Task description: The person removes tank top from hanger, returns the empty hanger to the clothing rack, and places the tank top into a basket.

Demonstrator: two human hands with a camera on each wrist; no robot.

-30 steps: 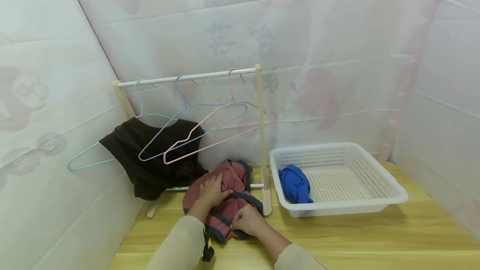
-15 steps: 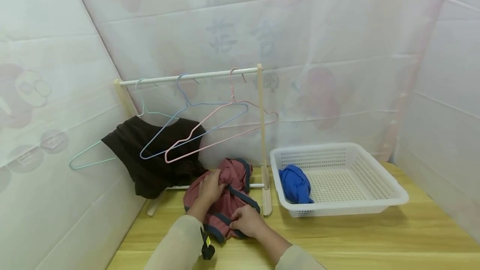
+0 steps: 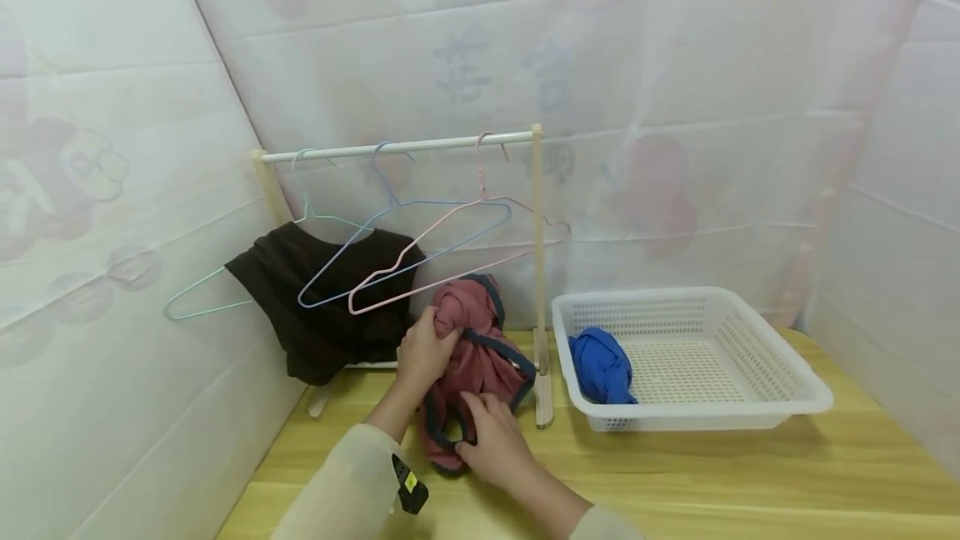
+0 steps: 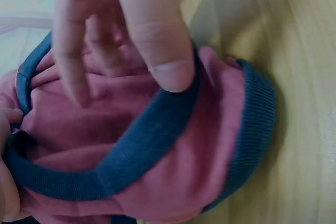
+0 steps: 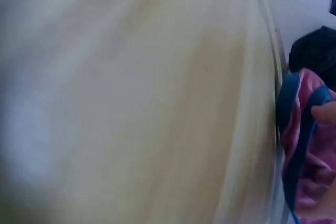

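Observation:
A dusty-pink garment (image 3: 487,369) with dark blue ribbed trim lies bunched at the foot of the clothes rack. My left hand (image 3: 427,351) grips a gathered fold on its left side. Near the front, my right hand (image 3: 497,442) has its thumb at the trim of an opening, fingers spread over the cloth. From the left wrist, the right hand (image 4: 126,19) reaches in from the top, thumb on the blue trim (image 4: 147,135); the left hand (image 4: 8,182) shows only at the left edge. The garment (image 5: 310,166) appears at the right edge of the right wrist view.
The rack's white rail (image 3: 420,145) bears a green hanger (image 3: 206,312) with a dark brown top (image 3: 341,307), then a blue hanger (image 3: 450,202) and a pink hanger (image 3: 450,277). On the right, a white basket (image 3: 697,409) holds a blue cloth (image 3: 600,365). Walls enclose the table (image 3: 675,482).
My left hand has gathered the pink cloth and raised its upper part. The right hand's fingers have loosened from their pinch and spread. An opening edged in blue shows. The head view has shifted slightly.

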